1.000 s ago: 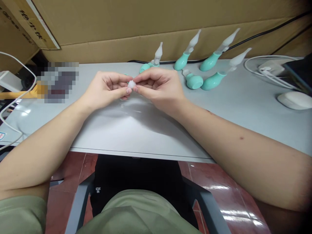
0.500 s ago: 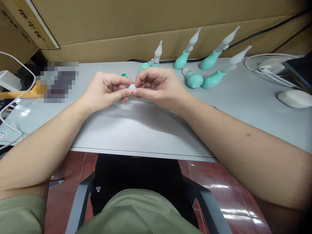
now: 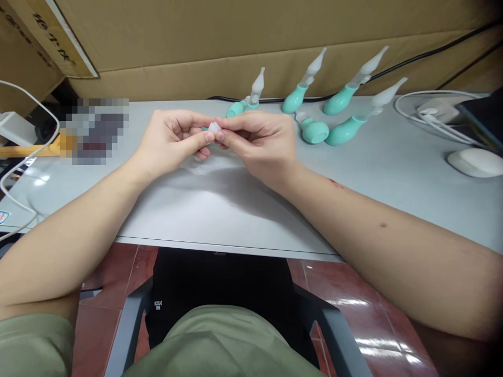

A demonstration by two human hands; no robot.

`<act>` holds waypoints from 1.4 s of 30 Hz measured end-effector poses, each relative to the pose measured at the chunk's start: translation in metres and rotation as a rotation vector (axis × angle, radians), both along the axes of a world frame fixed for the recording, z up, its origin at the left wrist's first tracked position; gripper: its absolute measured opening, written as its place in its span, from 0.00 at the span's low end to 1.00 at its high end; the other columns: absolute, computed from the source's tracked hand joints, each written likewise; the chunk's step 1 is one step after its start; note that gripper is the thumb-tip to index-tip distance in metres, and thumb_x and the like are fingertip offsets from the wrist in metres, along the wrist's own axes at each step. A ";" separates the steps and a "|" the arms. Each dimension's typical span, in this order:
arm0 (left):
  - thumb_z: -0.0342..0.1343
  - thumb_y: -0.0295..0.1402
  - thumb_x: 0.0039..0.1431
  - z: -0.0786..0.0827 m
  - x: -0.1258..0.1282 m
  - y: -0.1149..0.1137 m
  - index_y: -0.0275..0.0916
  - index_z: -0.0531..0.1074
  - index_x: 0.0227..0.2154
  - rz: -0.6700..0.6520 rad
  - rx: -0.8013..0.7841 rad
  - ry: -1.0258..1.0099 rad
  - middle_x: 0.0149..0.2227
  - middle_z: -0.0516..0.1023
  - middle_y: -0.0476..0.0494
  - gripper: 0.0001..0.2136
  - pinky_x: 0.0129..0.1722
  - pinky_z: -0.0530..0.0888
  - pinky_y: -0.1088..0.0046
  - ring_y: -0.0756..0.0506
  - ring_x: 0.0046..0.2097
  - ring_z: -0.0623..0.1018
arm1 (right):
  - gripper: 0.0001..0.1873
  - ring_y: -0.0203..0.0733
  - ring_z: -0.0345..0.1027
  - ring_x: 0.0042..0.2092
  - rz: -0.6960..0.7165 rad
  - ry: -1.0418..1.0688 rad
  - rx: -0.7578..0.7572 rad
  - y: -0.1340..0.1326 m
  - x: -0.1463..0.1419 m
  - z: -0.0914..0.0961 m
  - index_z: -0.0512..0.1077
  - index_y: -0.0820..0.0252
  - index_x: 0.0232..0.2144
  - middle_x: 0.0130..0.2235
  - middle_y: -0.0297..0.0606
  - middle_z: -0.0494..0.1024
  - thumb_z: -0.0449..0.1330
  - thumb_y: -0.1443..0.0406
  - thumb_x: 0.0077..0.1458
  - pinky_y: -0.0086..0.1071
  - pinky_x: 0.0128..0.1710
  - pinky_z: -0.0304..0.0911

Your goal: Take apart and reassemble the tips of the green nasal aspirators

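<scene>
My left hand (image 3: pixel 173 139) and my right hand (image 3: pixel 261 141) meet over the grey table (image 3: pixel 220 204), fingertips pinched together on a small translucent white plastic piece (image 3: pixel 214 127). Both hands are closed around it, thumbs and forefingers touching it. Just behind my hands lies a teal bulb with a translucent nozzle (image 3: pixel 245 102). A teal bulb without a nozzle (image 3: pixel 314 131) lies to the right of my right hand.
Three more teal bulbs with long clear nozzles (image 3: pixel 346 99) lie along the back by cardboard boxes (image 3: pixel 236 47). A white mouse (image 3: pixel 475 161) and white cables (image 3: pixel 428 112) are at the right. A white charger (image 3: pixel 13 128) and cable are at the left.
My hands have risen slightly and turned the white piece between the fingertips; a small teal ring seen behind my left hand half a second ago is hidden now.
</scene>
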State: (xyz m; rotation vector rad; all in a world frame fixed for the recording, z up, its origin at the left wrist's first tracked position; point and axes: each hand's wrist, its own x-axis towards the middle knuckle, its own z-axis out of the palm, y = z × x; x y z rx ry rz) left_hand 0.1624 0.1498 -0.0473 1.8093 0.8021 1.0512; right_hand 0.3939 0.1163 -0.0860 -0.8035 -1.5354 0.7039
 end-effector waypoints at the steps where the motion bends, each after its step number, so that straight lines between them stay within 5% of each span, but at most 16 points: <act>1: 0.88 0.43 0.67 0.000 0.001 -0.001 0.41 0.93 0.45 -0.003 0.000 -0.020 0.39 0.94 0.46 0.14 0.44 0.96 0.60 0.40 0.39 0.95 | 0.09 0.56 0.93 0.56 -0.002 0.023 0.014 0.000 -0.002 -0.001 0.95 0.51 0.43 0.49 0.41 0.95 0.82 0.55 0.78 0.51 0.66 0.91; 8: 0.89 0.41 0.66 -0.005 0.003 0.001 0.41 0.98 0.48 -0.039 0.005 -0.120 0.41 0.97 0.45 0.14 0.39 0.95 0.68 0.45 0.35 0.94 | 0.21 0.53 0.89 0.53 -0.032 -0.071 0.158 0.012 -0.004 -0.017 0.88 0.52 0.51 0.52 0.44 0.92 0.75 0.43 0.85 0.45 0.56 0.90; 12: 0.89 0.44 0.67 -0.004 -0.001 0.005 0.40 0.98 0.48 -0.048 0.036 -0.058 0.36 0.95 0.46 0.15 0.37 0.93 0.69 0.44 0.33 0.94 | 0.17 0.52 0.86 0.52 -0.031 -0.178 0.139 0.014 0.002 -0.015 0.84 0.50 0.51 0.52 0.43 0.90 0.74 0.46 0.86 0.45 0.54 0.87; 22: 0.88 0.53 0.71 -0.014 -0.011 0.015 0.42 0.98 0.52 -0.106 0.171 0.058 0.34 0.92 0.45 0.20 0.36 0.92 0.67 0.44 0.31 0.90 | 0.33 0.48 0.83 0.43 0.149 0.010 -0.131 0.007 0.005 0.006 0.79 0.50 0.38 0.42 0.40 0.87 0.92 0.40 0.62 0.41 0.45 0.87; 28: 0.81 0.45 0.77 -0.014 -0.012 0.014 0.42 0.98 0.52 -0.097 0.336 0.141 0.37 0.90 0.44 0.13 0.32 0.85 0.69 0.47 0.30 0.87 | 0.24 0.46 0.85 0.38 0.148 0.183 -0.334 0.002 0.002 0.014 0.82 0.53 0.34 0.34 0.36 0.84 0.94 0.61 0.54 0.40 0.41 0.88; 35: 0.75 0.47 0.80 0.012 -0.025 0.009 0.43 0.97 0.50 -0.085 0.501 0.376 0.37 0.89 0.42 0.14 0.41 0.84 0.60 0.43 0.38 0.85 | 0.15 0.40 0.78 0.31 0.069 0.141 -0.472 0.002 0.005 0.018 0.82 0.54 0.33 0.29 0.32 0.83 0.75 0.79 0.54 0.34 0.35 0.76; 42: 0.76 0.41 0.66 0.050 -0.042 -0.002 0.39 0.94 0.39 -0.255 0.163 0.653 0.31 0.89 0.45 0.10 0.35 0.74 0.65 0.45 0.34 0.81 | 0.12 0.39 0.73 0.35 0.237 -0.234 -0.273 -0.009 -0.002 0.006 0.83 0.56 0.36 0.33 0.31 0.83 0.71 0.78 0.57 0.35 0.40 0.71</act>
